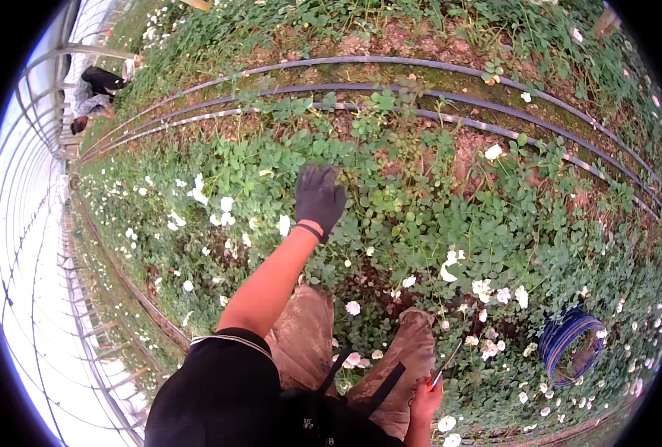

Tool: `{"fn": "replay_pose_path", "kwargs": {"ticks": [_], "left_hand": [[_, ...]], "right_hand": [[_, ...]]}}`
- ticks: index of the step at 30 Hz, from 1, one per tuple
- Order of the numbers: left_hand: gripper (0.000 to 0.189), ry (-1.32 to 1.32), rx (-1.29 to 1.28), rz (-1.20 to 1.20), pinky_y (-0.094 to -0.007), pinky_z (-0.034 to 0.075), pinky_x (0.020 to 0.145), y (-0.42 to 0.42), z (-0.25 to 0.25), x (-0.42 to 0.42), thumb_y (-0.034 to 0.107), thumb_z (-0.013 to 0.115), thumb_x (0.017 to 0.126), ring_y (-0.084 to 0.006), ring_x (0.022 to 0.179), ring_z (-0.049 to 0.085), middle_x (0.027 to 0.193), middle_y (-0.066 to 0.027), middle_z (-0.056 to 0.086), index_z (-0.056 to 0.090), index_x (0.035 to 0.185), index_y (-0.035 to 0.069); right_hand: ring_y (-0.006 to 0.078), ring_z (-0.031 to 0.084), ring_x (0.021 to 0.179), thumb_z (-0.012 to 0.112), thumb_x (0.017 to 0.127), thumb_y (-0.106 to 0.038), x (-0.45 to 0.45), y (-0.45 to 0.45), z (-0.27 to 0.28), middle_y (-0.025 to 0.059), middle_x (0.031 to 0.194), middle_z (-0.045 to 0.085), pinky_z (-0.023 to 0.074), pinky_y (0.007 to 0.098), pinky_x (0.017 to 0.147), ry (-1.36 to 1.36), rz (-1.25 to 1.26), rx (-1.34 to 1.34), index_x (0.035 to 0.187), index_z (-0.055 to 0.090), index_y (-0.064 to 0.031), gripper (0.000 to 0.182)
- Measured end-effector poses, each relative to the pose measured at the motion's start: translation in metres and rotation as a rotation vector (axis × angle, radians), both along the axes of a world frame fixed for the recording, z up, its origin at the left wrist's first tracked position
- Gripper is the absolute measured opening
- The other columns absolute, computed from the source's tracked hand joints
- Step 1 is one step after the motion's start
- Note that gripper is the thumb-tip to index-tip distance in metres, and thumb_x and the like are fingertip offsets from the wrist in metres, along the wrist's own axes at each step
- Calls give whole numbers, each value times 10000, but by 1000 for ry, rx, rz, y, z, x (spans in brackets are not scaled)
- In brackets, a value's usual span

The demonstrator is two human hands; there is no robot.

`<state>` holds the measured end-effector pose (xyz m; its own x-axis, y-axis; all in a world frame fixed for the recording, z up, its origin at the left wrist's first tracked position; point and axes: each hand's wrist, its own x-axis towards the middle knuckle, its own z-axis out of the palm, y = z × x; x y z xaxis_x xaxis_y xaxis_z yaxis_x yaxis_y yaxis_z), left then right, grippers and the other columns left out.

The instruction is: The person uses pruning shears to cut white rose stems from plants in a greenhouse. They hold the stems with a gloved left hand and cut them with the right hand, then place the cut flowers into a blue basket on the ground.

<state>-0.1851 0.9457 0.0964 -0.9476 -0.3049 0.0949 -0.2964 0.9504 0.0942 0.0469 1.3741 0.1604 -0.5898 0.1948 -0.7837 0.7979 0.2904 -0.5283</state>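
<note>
My left hand, in a dark work glove, reaches out over the leafy green plants. Its back faces me and its fingertips are at the foliage, so whether they grip a stem cannot be seen. Low in the view, my bare right hand holds a bladed hand tool with an orange handle. The thin metal blade slants up and to the right, beside my trouser leg. White and pale pink rose-like blooms stand among the leaves near the blade.
Several dark irrigation hoses cross the soil ahead. A blue, round, open-ended container lies tilted among flowers at right. Another person bends over the plants at far left, by the hoop-framed greenhouse wall. A wooden post stands upper right.
</note>
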Motion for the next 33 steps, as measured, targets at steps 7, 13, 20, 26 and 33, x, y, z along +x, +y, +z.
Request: {"fn": "replay_pose_path", "kwargs": {"ticks": [7, 13, 20, 26, 33], "left_hand": [[658, -971, 223, 316, -562, 128, 1109, -164, -104, 26, 519, 327, 896, -378, 1412, 85, 1544, -98, 146, 376, 1414, 116], [638, -609, 721, 472, -446, 77, 1150, -148, -179, 60, 491, 440, 901, -374, 1402, -153, 1560, -75, -44, 318, 1444, 180], [536, -1041, 523, -118, -475, 160, 1134, -201, -157, 54, 415, 459, 898, -369, 1401, 20, 1501, -184, 188, 428, 1372, 167], [557, -268, 588, 111, -497, 191, 1111, -249, -15, 38, 436, 477, 875, -389, 1305, 343, 1412, -114, 408, 450, 1344, 136], [773, -437, 529, 495, -536, 120, 1117, -257, -147, 86, 408, 515, 849, -384, 1404, 128, 1522, -101, 209, 182, 1468, 85]], "right_hand": [[101, 548, 597, 585, 815, -36, -28, -162, 17, 16, 729, 531, 482, 251, 552, -93, 151, -14, 1099, 533, 33, 297], [91, 544, 646, 587, 794, -60, -95, -254, 71, 26, 731, 589, 458, 241, 609, 112, 444, 149, 1087, 554, 15, 304], [96, 510, 637, 580, 830, -179, -249, -396, 63, 39, 692, 561, 455, 256, 614, -17, 731, -36, 1059, 562, 21, 305], [101, 557, 670, 591, 902, -302, -288, -504, 17, 24, 753, 559, 480, 261, 619, -57, 740, -299, 1038, 561, 5, 337], [121, 585, 639, 563, 924, -333, -286, -563, -54, 37, 761, 575, 498, 259, 553, -270, 590, -500, 900, 543, -16, 319]]}}
